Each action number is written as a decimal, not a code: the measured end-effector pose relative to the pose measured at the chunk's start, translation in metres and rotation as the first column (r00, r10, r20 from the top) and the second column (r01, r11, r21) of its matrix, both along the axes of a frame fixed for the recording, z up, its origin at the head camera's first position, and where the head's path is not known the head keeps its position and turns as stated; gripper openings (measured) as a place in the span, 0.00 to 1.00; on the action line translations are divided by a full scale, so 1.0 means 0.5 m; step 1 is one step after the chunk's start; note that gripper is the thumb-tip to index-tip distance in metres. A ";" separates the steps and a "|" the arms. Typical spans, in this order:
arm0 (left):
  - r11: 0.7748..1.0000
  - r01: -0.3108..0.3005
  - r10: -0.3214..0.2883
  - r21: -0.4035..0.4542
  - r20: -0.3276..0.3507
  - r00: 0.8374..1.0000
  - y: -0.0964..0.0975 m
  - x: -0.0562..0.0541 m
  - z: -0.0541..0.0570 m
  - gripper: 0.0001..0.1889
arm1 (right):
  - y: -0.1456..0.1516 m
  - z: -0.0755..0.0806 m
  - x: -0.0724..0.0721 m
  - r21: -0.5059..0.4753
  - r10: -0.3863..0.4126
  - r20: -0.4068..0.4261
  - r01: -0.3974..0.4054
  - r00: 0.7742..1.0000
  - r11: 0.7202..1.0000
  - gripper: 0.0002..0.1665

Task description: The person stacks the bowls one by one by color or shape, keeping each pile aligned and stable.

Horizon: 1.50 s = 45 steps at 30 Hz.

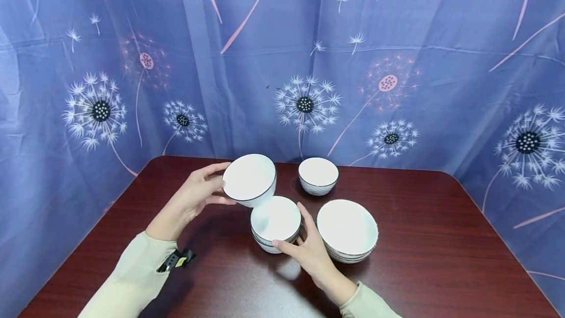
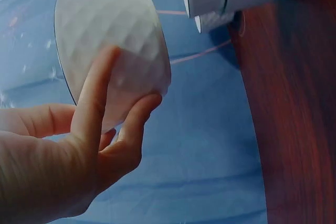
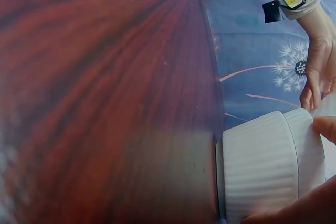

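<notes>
My left hand [image 1: 202, 191] holds a white bowl [image 1: 249, 176] with a thin dark rim, raised and tilted above the table. In the left wrist view, the fingers press the dimpled outer wall of this bowl [image 2: 113, 35]. Just below and right of it stands a small stack of white bowls [image 1: 274, 220], also dark-rimmed. My right hand [image 1: 313, 251] grips that stack from the right, thumb at the near side and fingers at the far side. In the right wrist view, the stack [image 3: 262, 166] shows ribbed walls, partly hidden by the hand.
A second stack of wider white bowls [image 1: 347, 227] stands right of my right hand. Behind, a single dark-rimmed bowl [image 1: 318, 175] sits near the back edge of the dark red wooden table [image 1: 423, 239]. A blue dandelion-print curtain [image 1: 247, 87] hangs behind the table.
</notes>
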State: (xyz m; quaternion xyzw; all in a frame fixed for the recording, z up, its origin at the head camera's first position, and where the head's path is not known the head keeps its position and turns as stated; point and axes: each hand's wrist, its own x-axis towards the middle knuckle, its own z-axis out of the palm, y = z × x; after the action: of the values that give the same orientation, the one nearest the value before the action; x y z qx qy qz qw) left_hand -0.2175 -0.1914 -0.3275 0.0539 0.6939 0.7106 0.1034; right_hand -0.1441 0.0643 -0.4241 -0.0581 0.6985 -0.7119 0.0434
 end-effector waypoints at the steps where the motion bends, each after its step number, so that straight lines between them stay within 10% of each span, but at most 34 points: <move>1: 1.000 0.011 -0.011 -0.005 0.001 1.000 0.003 0.003 0.001 0.31 | 0.000 0.000 0.000 -0.001 0.001 -0.001 -0.001 1.000 1.000 0.60; 45: 0.977 0.141 -0.135 -0.158 0.048 0.990 0.078 0.027 -0.038 0.27 | -0.006 -0.002 -0.003 -0.019 -0.023 -0.031 0.022 0.999 1.000 0.62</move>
State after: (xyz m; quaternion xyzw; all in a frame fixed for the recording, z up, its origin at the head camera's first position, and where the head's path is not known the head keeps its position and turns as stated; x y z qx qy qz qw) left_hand -0.2038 -0.1525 -0.3466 0.0802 0.7414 0.6443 0.1695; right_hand -0.1454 0.0612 -0.4250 -0.0618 0.6931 -0.7178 0.0240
